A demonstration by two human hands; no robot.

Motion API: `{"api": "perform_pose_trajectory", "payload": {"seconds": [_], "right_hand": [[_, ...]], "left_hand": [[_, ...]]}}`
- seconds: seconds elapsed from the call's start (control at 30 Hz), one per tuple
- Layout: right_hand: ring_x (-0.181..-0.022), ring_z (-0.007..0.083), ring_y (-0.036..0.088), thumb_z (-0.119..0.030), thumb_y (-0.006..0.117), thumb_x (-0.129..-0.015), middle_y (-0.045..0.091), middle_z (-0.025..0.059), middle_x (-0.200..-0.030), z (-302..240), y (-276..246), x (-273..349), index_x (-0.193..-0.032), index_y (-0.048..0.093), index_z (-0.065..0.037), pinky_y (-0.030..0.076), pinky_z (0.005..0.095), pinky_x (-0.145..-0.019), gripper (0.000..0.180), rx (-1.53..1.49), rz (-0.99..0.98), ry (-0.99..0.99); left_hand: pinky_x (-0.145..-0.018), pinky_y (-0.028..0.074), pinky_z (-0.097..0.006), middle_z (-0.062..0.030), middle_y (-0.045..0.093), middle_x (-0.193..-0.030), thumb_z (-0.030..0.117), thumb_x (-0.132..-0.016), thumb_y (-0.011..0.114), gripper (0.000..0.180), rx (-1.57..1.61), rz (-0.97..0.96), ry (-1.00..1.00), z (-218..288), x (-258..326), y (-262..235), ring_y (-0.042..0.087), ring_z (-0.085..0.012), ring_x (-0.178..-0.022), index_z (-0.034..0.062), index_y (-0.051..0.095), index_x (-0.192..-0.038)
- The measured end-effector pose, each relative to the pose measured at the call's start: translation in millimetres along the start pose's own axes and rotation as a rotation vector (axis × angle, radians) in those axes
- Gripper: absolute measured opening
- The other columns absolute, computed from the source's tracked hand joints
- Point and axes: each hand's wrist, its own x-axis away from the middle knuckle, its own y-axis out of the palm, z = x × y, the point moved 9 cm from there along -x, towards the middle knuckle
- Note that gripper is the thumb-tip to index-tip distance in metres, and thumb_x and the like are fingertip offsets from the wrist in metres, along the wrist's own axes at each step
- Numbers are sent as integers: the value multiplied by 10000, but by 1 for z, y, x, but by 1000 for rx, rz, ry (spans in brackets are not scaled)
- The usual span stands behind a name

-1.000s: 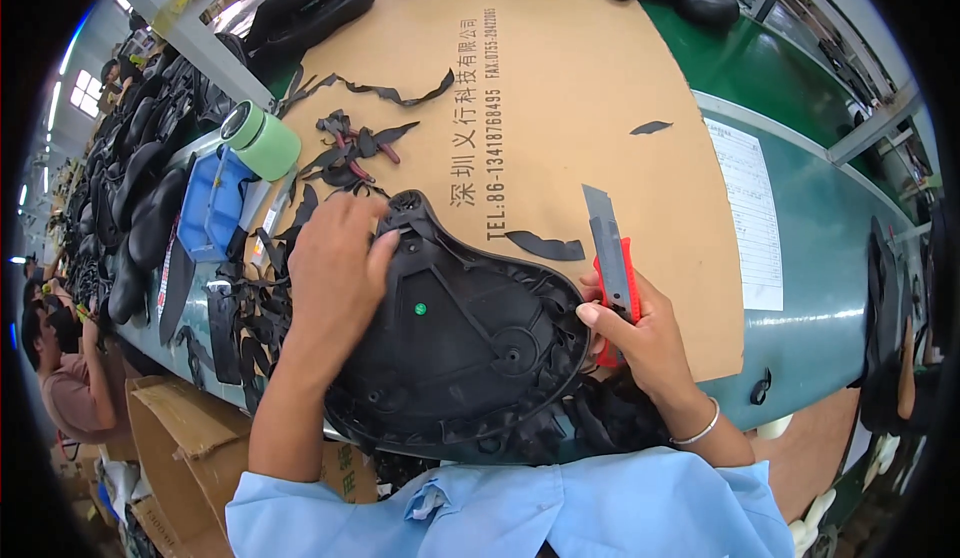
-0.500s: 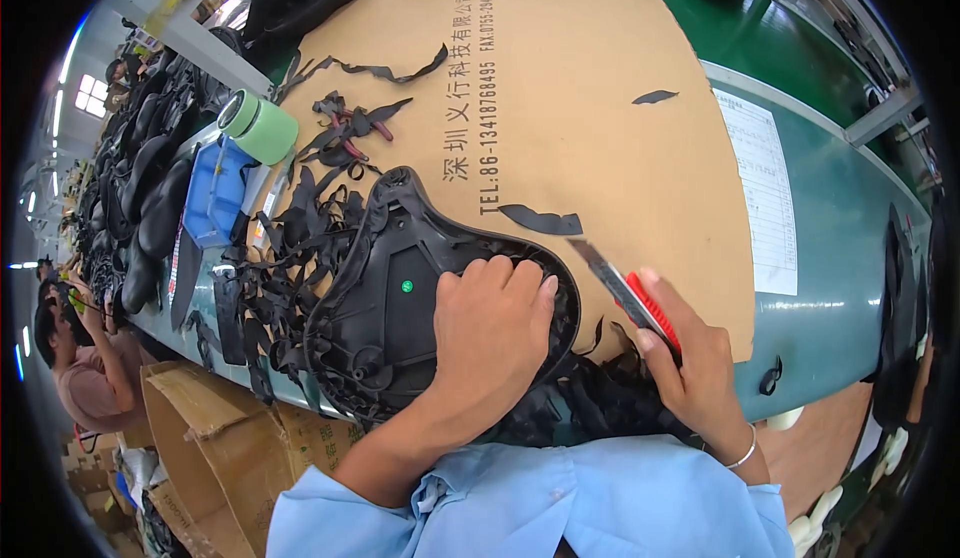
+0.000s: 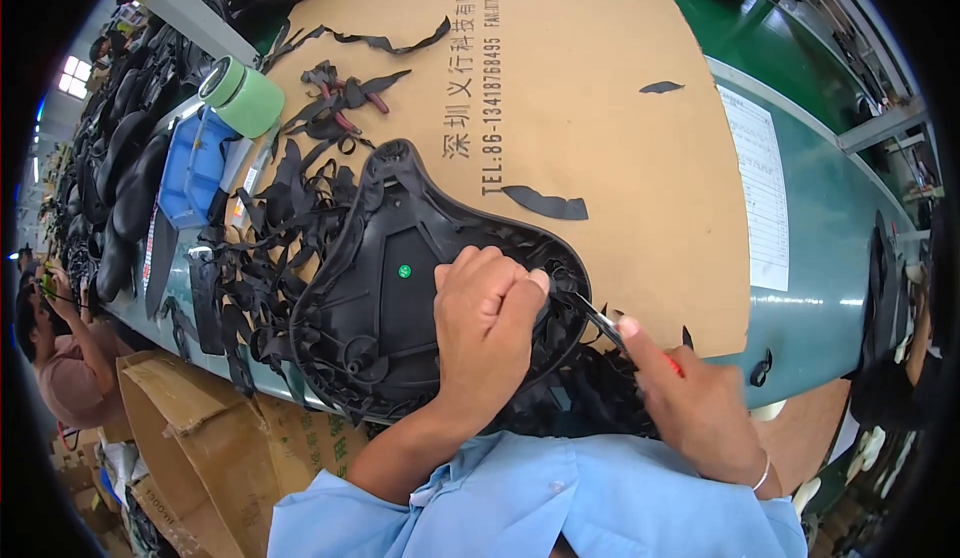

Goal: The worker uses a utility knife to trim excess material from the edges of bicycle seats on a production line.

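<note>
An upturned black bike saddle (image 3: 400, 303) lies on the cardboard, its hollow underside facing up with a round green sticker (image 3: 405, 272) on it. My left hand (image 3: 485, 323) is closed over the saddle's right half. Its thumb and fingers pinch the loose edge of the black cover (image 3: 562, 283) at the right rim. In my right hand (image 3: 690, 403) is a red utility knife (image 3: 672, 363), gripped with fingers wrapped round it. The blade points left and its tip meets the cover edge close to my left thumb.
Black offcuts (image 3: 290, 208) pile left of the saddle. Red-handled pliers or scissors (image 3: 345, 123) lie beyond, partly covered. A blue bin (image 3: 195, 168), green-lidded jar (image 3: 242, 96) and paper sheet (image 3: 752, 188) flank the cardboard (image 3: 620, 148). An open carton (image 3: 190, 398) stands lower left; a person (image 3: 75, 358) works beyond.
The knife has come down and left from above the cardboard to the saddle's right rim. My left hand's fingers have curled in more tightly at that rim.
</note>
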Motion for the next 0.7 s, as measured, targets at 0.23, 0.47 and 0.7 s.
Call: {"api": "perform_pose_trajectory", "payload": {"seconds": [0.23,0.47,0.7], "right_hand": [[-473,204,512,-28,647,-710,477,50,-609,-5,-23,-40,-1345,499,-181,409,328,-432,670,-148,162,-130],[-423,193,476,-25,649,-690,451,73,-611,-11,-3,-7,-1375,465,-159,361,341,-386,721,98,62,-16],[-430,207,467,-23,622,-748,449,60,-571,-12,-13,6,-1346,492,-100,365,350,-406,616,-185,153,69]], "left_hand": [[-652,268,-337,-46,400,-575,94,-778,605,259,26,-54,32,-1,3,2,385,-205,-615,42,456,-573],[-623,266,-296,-12,372,-576,41,-769,565,258,530,36,-202,-22,3,-5,355,-130,-594,32,429,-550],[-540,205,-238,-5,343,-613,5,-734,526,234,1030,194,-263,-37,8,-20,291,-82,-590,24,393,-542]]}}
